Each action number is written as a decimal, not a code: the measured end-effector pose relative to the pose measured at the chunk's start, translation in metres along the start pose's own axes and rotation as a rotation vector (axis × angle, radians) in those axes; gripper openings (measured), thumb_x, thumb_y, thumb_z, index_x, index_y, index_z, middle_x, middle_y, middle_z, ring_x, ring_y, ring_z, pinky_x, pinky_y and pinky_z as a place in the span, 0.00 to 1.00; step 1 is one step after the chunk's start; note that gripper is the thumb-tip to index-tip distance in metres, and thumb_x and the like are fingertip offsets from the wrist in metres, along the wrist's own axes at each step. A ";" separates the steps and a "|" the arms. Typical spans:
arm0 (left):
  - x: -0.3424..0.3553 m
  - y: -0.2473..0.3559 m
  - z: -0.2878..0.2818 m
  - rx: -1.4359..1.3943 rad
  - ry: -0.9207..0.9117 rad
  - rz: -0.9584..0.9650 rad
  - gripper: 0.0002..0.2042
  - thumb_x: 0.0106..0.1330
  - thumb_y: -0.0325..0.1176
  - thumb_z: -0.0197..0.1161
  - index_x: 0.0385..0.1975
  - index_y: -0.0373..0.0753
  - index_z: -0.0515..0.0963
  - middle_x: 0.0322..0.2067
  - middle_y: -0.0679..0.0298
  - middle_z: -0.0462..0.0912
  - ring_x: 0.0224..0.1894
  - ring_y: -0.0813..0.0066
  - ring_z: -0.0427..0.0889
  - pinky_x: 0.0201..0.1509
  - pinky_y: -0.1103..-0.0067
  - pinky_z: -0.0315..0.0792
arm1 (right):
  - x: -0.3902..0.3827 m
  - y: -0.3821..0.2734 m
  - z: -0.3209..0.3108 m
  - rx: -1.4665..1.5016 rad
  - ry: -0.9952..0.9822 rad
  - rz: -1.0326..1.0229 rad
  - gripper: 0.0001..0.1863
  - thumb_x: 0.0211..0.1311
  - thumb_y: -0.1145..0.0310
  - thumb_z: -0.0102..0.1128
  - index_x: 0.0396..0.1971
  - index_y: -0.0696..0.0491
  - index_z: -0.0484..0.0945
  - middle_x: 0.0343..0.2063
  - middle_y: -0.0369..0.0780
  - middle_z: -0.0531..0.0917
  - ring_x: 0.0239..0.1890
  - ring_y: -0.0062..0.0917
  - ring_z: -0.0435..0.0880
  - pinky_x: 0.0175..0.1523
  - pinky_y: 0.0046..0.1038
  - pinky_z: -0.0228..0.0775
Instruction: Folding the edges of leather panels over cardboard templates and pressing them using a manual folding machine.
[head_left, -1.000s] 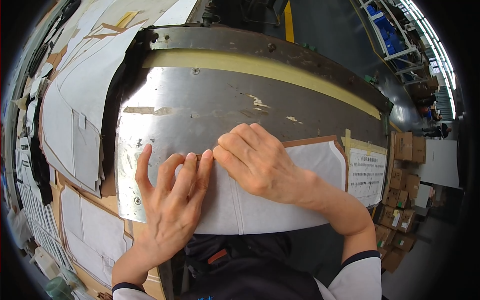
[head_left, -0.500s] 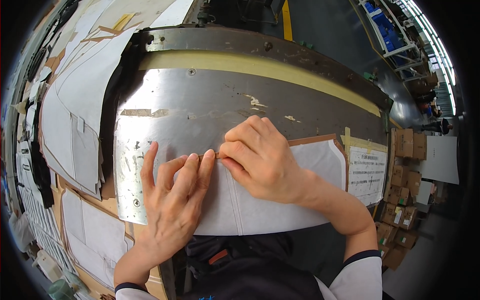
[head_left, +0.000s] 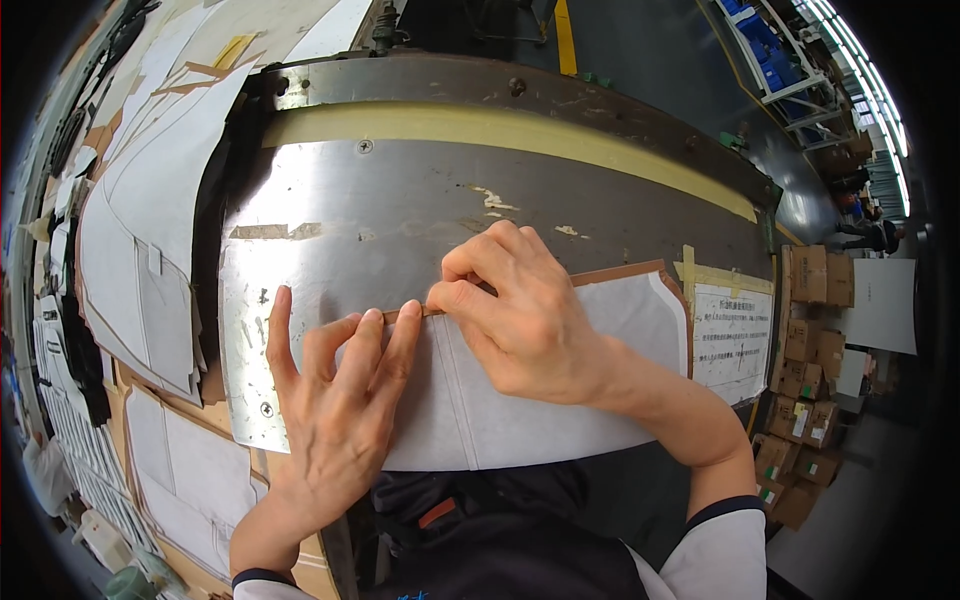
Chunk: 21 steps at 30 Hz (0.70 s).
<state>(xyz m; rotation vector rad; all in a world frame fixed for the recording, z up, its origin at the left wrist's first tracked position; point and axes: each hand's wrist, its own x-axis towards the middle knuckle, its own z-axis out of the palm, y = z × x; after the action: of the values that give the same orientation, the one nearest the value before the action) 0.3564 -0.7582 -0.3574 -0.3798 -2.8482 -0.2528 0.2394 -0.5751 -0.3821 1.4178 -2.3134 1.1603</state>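
Note:
A white-backed panel point(head_left: 530, 340) with a narrow brown edge lies on the worn metal plate point(head_left: 400, 210) in front of me. A seam line runs down it between my hands. My left hand point(head_left: 340, 390) lies with spread fingers along the panel's far edge. Its index and middle fingertips touch the brown strip, while the little finger reaches out over bare metal. Close beside it, my right hand point(head_left: 530, 310) is closed, thumb and index finger pinching the brown edge. The exact pinch point is partly hidden by the fingers.
Stacked white pattern-shaped pieces point(head_left: 140, 240) lie at the left, with more white panels point(head_left: 190, 470) below them. A printed sheet point(head_left: 735, 335) is taped at the plate's right end. Yellow tape point(head_left: 500, 130) runs along the far bar. Cardboard boxes point(head_left: 800, 380) stand at the right.
The view has shifted slightly, so the plate sits a little further left. My right thumb has moved up onto the brown edge. The left hand keeps its place on the panel.

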 end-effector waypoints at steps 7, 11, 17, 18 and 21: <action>-0.006 0.000 0.002 0.041 0.003 0.015 0.24 0.59 0.25 0.67 0.59 0.34 0.83 0.52 0.60 0.76 0.51 0.66 0.80 0.77 0.41 0.57 | -0.002 -0.002 0.001 -0.051 -0.017 -0.055 0.12 0.48 0.82 0.68 0.35 0.55 0.84 0.35 0.38 0.78 0.37 0.30 0.76 0.39 0.32 0.66; -0.009 0.001 0.004 0.022 0.062 -0.002 0.22 0.58 0.24 0.67 0.56 0.31 0.83 0.52 0.60 0.80 0.52 0.68 0.82 0.76 0.42 0.58 | -0.003 -0.004 0.001 -0.186 -0.019 -0.169 0.15 0.44 0.79 0.68 0.37 0.57 0.86 0.36 0.39 0.81 0.35 0.30 0.79 0.35 0.29 0.70; -0.016 0.002 -0.007 0.057 0.027 -0.003 0.23 0.56 0.22 0.66 0.55 0.28 0.82 0.51 0.60 0.81 0.52 0.67 0.82 0.76 0.44 0.58 | -0.006 -0.003 0.004 -0.335 0.031 -0.344 0.07 0.44 0.74 0.65 0.26 0.59 0.80 0.31 0.41 0.79 0.34 0.31 0.77 0.35 0.30 0.68; -0.019 0.002 -0.009 0.051 0.009 -0.010 0.24 0.56 0.21 0.66 0.55 0.28 0.82 0.51 0.59 0.81 0.52 0.66 0.82 0.76 0.45 0.58 | -0.007 -0.005 0.004 -0.324 0.023 -0.335 0.06 0.43 0.75 0.64 0.24 0.59 0.79 0.30 0.41 0.78 0.33 0.31 0.77 0.35 0.30 0.68; -0.032 0.001 -0.004 -0.020 0.059 -0.064 0.24 0.56 0.18 0.62 0.56 0.35 0.83 0.53 0.61 0.82 0.55 0.64 0.82 0.77 0.49 0.60 | -0.007 -0.007 -0.002 -0.245 -0.017 -0.274 0.11 0.43 0.81 0.68 0.31 0.61 0.82 0.32 0.41 0.79 0.34 0.33 0.80 0.33 0.32 0.72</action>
<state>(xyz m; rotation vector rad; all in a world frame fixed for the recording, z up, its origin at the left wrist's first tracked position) 0.3871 -0.7658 -0.3622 -0.2809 -2.8045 -0.3002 0.2484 -0.5708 -0.3812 1.5899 -2.0991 0.7632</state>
